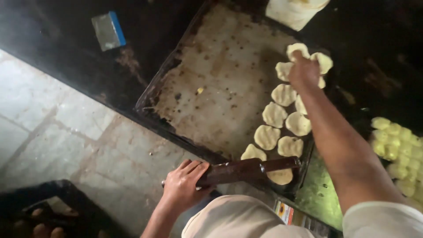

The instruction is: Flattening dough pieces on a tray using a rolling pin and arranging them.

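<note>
Nearest, the left hand [183, 187] wraps one end of a stiff, weighty-looking rolling pin [246, 169], while beyond its far end the right hand [304, 70] pinches a soft, floppy dough disc [297, 49] over the tray [211, 75], best lifted by its edge.

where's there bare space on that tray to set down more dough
The tray's left and middle are bare, from its dark left rim across to the dough rounds. The right side is crowded with rounds, where the right hand reaches; the left hand holds the rolling pin across the near corner.
</note>
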